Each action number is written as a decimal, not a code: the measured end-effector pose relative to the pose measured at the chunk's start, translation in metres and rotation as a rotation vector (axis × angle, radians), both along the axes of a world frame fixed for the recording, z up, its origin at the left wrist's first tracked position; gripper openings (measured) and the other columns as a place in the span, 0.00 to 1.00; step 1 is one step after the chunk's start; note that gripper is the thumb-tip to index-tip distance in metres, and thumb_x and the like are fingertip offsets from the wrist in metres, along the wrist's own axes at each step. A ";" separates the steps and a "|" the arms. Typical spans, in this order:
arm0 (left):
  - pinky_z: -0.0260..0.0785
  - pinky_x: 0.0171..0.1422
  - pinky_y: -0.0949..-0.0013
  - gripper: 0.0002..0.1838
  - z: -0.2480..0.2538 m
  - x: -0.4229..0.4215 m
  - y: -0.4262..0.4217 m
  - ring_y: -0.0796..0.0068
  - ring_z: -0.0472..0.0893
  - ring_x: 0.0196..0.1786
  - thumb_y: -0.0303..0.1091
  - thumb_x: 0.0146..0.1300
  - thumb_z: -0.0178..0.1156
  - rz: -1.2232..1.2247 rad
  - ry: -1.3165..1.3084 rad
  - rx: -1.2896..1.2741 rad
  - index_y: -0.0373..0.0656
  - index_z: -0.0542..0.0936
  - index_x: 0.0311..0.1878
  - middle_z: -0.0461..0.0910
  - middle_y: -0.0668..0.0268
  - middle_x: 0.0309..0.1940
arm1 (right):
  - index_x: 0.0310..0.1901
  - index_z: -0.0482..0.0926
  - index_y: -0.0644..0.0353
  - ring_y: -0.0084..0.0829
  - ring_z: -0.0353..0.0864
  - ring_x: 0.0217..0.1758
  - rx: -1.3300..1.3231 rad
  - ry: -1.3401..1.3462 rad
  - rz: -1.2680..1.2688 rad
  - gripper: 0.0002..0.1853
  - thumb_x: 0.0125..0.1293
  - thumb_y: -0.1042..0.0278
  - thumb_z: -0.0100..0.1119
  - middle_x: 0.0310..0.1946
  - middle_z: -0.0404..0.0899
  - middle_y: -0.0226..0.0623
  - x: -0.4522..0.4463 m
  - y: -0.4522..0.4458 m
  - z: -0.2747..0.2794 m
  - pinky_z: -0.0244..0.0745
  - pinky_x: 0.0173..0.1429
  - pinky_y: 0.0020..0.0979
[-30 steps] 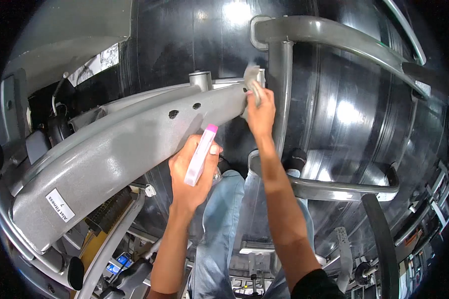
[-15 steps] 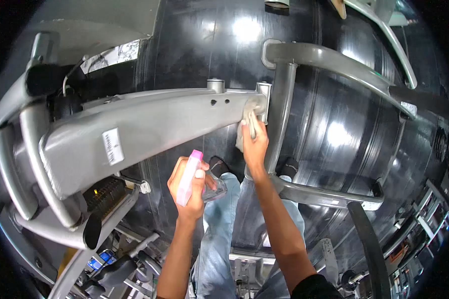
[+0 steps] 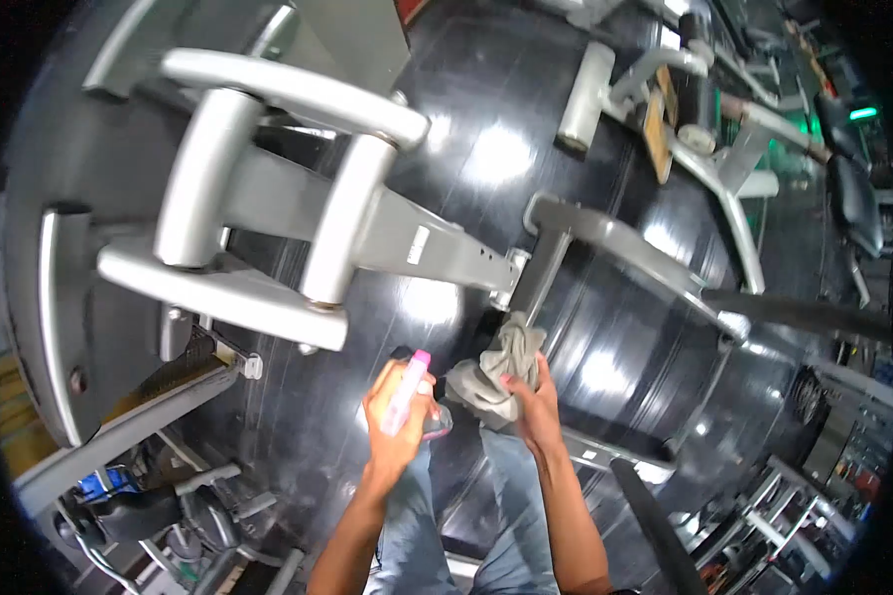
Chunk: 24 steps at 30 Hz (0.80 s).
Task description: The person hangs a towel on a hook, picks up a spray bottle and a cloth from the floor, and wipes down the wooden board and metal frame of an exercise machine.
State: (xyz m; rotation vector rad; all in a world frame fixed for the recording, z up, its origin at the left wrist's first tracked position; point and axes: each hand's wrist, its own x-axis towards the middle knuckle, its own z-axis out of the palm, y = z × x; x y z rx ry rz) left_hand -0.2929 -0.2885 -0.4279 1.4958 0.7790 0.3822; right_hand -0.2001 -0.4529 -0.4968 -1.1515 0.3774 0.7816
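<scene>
My left hand (image 3: 392, 421) is wrapped round a spray bottle with a pink top (image 3: 407, 392), held upright near my knees. My right hand (image 3: 538, 402) grips a crumpled grey cloth (image 3: 501, 372), which hangs loosely to the left of the fingers. The cloth's upper edge is close to the lower end of a dark grey metal post (image 3: 543, 273); whether they touch, I cannot tell. Beyond my hands, a silver-grey machine beam (image 3: 437, 243) with small holes and a white label slopes down to the floor.
Thick silver tubes (image 3: 258, 297) form a frame at the upper left. A curved grey rail (image 3: 635, 248) extends to the right of the post. Another machine with a wooden piece (image 3: 655, 134) stands at the upper right. More gym equipment (image 3: 764, 526) lines the lower right.
The view has risen and pulled back from the beam, showing more machines. My right hand and the cloth have come away from the beam's end. My left hand still holds the bottle.
</scene>
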 end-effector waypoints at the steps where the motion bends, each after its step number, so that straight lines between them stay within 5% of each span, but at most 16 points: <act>1: 0.70 0.28 0.71 0.06 0.012 -0.001 -0.002 0.76 0.78 0.22 0.25 0.66 0.56 0.021 -0.009 -0.023 0.32 0.76 0.34 0.74 0.63 0.29 | 0.64 0.69 0.64 0.27 0.77 0.55 -0.026 -0.013 0.084 0.27 0.64 0.74 0.63 0.54 0.77 0.37 0.003 -0.001 0.012 0.70 0.61 0.29; 6: 0.70 0.28 0.72 0.07 0.074 -0.009 0.007 0.76 0.78 0.22 0.25 0.66 0.56 0.117 -0.109 -0.028 0.31 0.76 0.33 0.74 0.62 0.30 | 0.64 0.69 0.63 0.24 0.78 0.51 -0.081 -0.169 0.209 0.24 0.67 0.74 0.59 0.50 0.79 0.32 0.019 0.012 0.078 0.71 0.58 0.27; 16: 0.69 0.25 0.71 0.10 0.195 -0.034 0.075 0.76 0.77 0.20 0.30 0.68 0.57 0.336 -0.224 0.108 0.33 0.75 0.33 0.73 0.64 0.27 | 0.68 0.65 0.64 0.23 0.72 0.58 -0.019 -0.534 0.335 0.24 0.73 0.70 0.54 0.58 0.74 0.31 0.026 0.079 0.198 0.64 0.64 0.24; 24: 0.67 0.23 0.72 0.09 0.238 -0.093 0.114 0.78 0.76 0.19 0.28 0.68 0.57 0.482 -0.212 0.228 0.33 0.75 0.33 0.71 0.66 0.27 | 0.67 0.65 0.63 0.21 0.69 0.58 0.024 -0.638 0.480 0.23 0.75 0.67 0.52 0.56 0.73 0.29 -0.014 0.121 0.253 0.60 0.65 0.22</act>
